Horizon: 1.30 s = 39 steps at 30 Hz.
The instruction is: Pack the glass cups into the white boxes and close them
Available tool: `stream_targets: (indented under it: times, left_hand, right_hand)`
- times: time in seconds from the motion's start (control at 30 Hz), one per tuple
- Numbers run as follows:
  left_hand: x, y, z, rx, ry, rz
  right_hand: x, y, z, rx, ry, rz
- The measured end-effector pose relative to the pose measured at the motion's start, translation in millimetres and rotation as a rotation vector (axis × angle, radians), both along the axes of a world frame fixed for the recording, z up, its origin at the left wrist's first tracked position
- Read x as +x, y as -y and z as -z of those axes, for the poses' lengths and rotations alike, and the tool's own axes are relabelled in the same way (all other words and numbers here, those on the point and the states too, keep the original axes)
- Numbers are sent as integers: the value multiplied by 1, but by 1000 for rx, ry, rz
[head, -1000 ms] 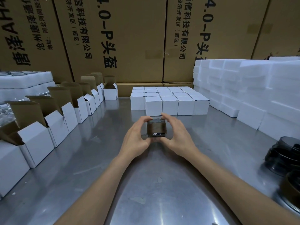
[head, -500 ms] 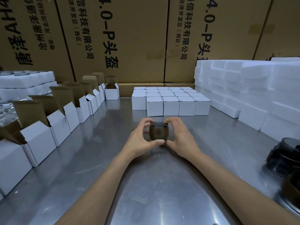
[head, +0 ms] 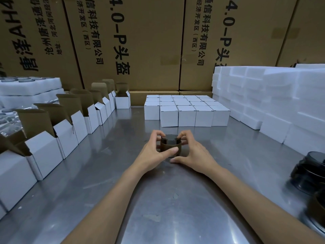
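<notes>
Dark glass cup [head: 170,144] mid-table [head: 109,173], apparently in a brown sleeve, both hands' fingers curled round it: left hand [head: 154,154], right hand [head: 194,155].

steel table [head: 175,217], printed brown cartons [head: 149,41] stacked behind

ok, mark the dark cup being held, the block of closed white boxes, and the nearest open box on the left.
dark glass cup [head: 170,147]: head view, on its brown side wall.
closed white boxes [head: 186,116]: head view, front face of a front-row box.
nearest open white box [head: 15,171]: head view, on its white side.
</notes>
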<state>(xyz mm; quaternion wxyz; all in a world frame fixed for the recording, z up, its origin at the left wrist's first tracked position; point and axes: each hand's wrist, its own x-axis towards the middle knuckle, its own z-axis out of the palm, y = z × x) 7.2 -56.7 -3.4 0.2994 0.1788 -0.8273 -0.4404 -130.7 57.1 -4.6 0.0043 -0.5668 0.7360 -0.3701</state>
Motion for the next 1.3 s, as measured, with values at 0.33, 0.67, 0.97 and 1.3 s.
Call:
stream_targets:
  times: [0.33, 0.67, 0.97, 1.3]
  left_hand:
    - [-2, 3, -1, 135, -74, -4]
    - [-4, 6, -1, 132, -137, -50]
    - [-20, 68, -11, 101, 68, -200]
    - [-71, 242, -36, -269, 637, -492]
  right_hand:
    - [1, 2, 0, -14, 85, 8]
    - [-1, 2, -1, -132, 270, -2]
    - [-26, 33, -12, -63, 571, -65]
    - [-53, 109, -7, 16, 623, -200]
